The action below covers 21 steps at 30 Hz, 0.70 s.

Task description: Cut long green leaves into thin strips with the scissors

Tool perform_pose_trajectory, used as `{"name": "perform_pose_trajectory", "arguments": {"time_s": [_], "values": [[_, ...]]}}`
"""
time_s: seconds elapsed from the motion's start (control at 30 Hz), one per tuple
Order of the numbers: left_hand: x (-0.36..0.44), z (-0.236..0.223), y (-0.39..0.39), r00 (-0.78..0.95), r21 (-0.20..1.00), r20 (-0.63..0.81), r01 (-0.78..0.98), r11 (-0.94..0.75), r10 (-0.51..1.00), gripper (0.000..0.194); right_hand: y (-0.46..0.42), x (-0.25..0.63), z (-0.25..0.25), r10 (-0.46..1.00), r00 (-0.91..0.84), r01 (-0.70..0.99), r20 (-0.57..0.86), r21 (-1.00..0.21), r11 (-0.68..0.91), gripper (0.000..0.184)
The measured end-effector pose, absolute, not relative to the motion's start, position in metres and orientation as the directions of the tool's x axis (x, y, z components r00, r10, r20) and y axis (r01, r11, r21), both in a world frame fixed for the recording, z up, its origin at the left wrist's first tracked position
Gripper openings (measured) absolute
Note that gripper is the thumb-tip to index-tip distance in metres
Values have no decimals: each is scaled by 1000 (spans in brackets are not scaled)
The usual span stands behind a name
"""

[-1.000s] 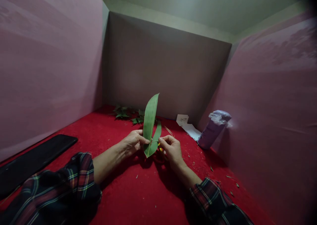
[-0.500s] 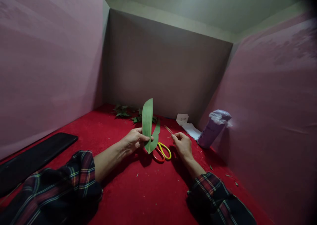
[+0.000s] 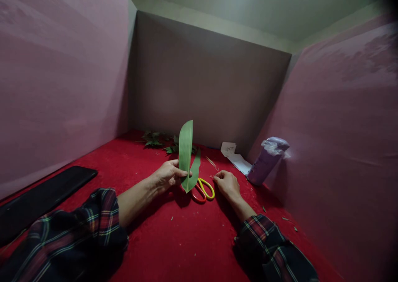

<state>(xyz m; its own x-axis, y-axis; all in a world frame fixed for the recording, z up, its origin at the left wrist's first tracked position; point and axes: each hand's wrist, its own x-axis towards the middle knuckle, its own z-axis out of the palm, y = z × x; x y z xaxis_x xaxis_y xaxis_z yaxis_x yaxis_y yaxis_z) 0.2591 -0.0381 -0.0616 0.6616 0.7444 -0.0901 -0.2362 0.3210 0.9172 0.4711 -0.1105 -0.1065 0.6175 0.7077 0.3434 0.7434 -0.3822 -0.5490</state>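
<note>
Your right hand [image 3: 229,184] has come away rightward from the folded long leaf [image 3: 185,149] over the last second, baring the scissors [image 3: 203,190] between. Left hand [image 3: 168,176] pinches the leaf low down, thumb in front; blade stands upright, fold at the near end. Thin pale sticks [image 3: 212,163] lie on the red cloth [image 3: 174,244] just far and left of your right fingertips, slanting far-left to near-right, nearer your right hand. Those fingertips bunch together; can't tell whether they pinch the fine sliver [image 3: 211,176] beside them.
</note>
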Motion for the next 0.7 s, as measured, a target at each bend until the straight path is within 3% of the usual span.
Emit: {"name": "perform_pose_trajectory", "arguments": {"time_s": [0.3, 0.47, 0.57, 0.7], "values": [[260, -64, -35, 673, 910, -76, -254, 327, 735, 22, -113, 468, -105, 710, 551, 815, 439, -468, -342, 14], [261, -66, -34, 650, 909, -60, -278, 310, 757, 23, -116, 453, -91, 740, 420, 884, 526, -422, -203, 19], [261, -67, -30, 625, 904, -37, -312, 292, 780, 22, -120, 438, -85, 825, 286, 916, 487, -393, -86, 24], [260, -66, -28, 589, 900, -36, -331, 282, 807, 22, -124, 421, -84, 915, 165, 920, 369, -393, -7, 13]]}}
